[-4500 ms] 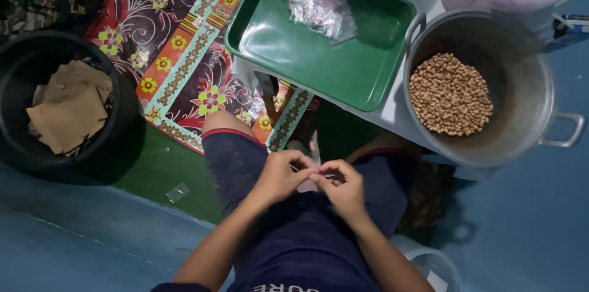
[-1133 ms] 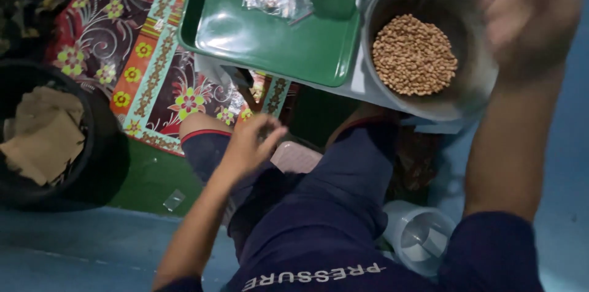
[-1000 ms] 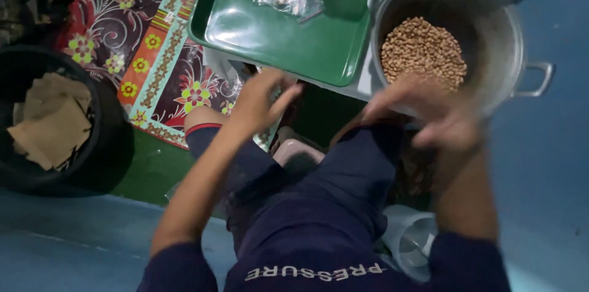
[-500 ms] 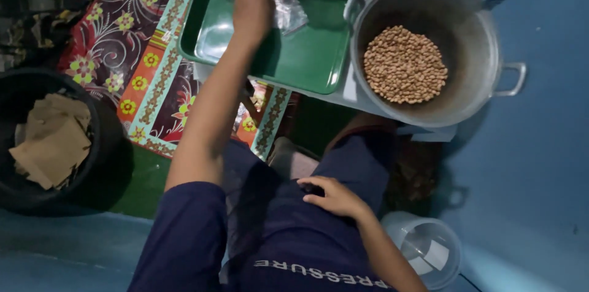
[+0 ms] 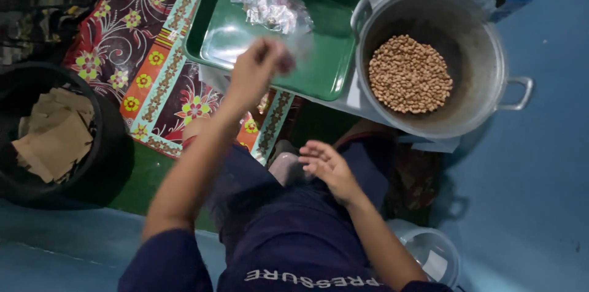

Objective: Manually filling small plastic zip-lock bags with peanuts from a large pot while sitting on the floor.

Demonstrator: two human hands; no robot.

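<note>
- Far left: black tub (image 5: pixel 61 138) w/ brown paper pieces (image 5: pixel 52 138) inside, untouched; floral mat (image 5: pixel 159 65) beside it.
- Left hand (image 5: pixel 257 71) is pulled back from the heap of clear plastic bags (image 5: pixel 267 7) it was touching half a sec ago; now held over near edge of green tray (image 5: pixel 331 53). Fingers are bunched together; something thin and clear seems pinched, prob. one bag, but blur means it can't be told for sure.
- Heap of bags is left lying at tray's far left corner.
- Right hand (image 5: pixel 328 166), up near the pot approx. 1 s ago, is now rested on lap, fingers loosely apart, nothing held.
- Right: metal pot (image 5: pixel 485 102) w/ peanuts (image 5: pixel 410 74), just beside tray.
- Judged: a bag has likely been fetched.
</note>
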